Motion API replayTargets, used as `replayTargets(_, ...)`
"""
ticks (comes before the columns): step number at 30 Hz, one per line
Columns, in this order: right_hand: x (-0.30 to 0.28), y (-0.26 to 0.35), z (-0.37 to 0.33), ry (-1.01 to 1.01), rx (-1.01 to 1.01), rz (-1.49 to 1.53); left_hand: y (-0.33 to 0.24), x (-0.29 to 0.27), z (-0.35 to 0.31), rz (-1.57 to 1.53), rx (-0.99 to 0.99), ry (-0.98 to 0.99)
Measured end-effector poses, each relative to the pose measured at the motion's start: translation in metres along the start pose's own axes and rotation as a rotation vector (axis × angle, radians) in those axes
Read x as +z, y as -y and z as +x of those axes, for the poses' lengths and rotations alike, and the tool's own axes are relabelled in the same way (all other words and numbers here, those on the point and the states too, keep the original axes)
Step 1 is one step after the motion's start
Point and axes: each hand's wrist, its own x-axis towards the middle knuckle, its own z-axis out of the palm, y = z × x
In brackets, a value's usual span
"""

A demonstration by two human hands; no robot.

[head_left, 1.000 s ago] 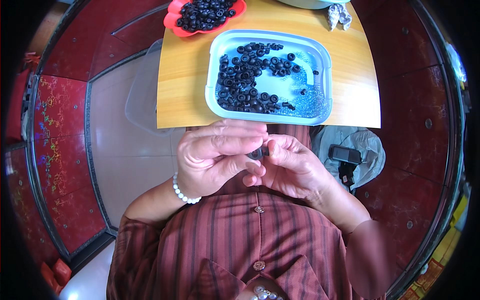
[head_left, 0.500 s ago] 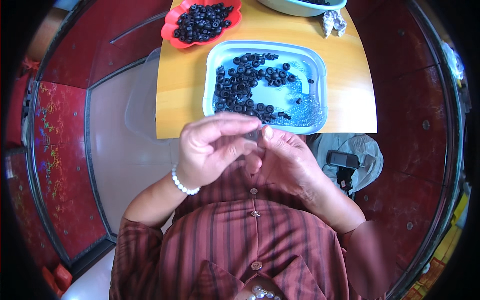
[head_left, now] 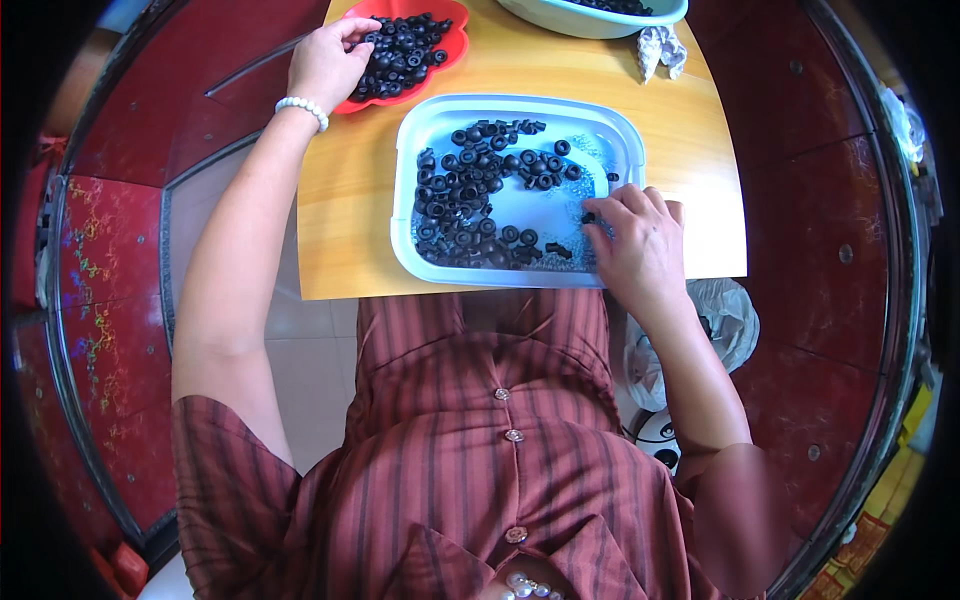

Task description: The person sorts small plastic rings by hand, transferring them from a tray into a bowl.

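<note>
Red panels (head_left: 110, 370) flank a wooden desk (head_left: 695, 150). Upper left, the left hand (head_left: 330, 64) bends its fingers onto black pieces (head_left: 412, 55) in a red dish (head_left: 458, 38); at centre, a pale tray (head_left: 404, 190) holds more; over its right end, the right hand (head_left: 642, 245) curls. I cannot tell whether the hands grip anything.

Left fisheye of pair, on my head — faces down, upright, over my shirt (head_left: 420, 480) to nearby table (head_left: 700, 225); wide enough for left hand (head_left: 328, 68), right hand (head_left: 647, 245) — red panels (head_left: 800, 250) bending along both sides.
</note>
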Motion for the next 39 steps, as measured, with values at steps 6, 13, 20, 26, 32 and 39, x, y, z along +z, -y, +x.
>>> replayTargets(6,0.006,-0.011,0.002,-0.003,0.028,0.114,-0.069,-0.005,-0.022,-0.147,0.289,-0.165)
replayTargets(13,0.003,-0.006,0.001,-0.052,0.026,0.015,-0.146,0.033,-0.107,-0.201,0.530,0.258)
replayTargets(20,0.021,0.002,0.008,-0.075,-0.045,-0.011,-0.156,0.056,-0.122,-0.047,0.478,0.258)
replayTargets(26,0.021,0.002,0.010,-0.091,-0.066,0.004,-0.148,0.054,-0.122,-0.100,0.478,0.308)
replayTargets(32,0.018,0.001,0.009,-0.082,-0.043,0.051,-0.154,0.029,-0.125,-0.257,0.297,0.318)
replayTargets(39,0.019,-0.006,0.003,-0.132,-0.036,0.229,-0.143,-0.005,-0.157,-1.282,-0.428,0.662)
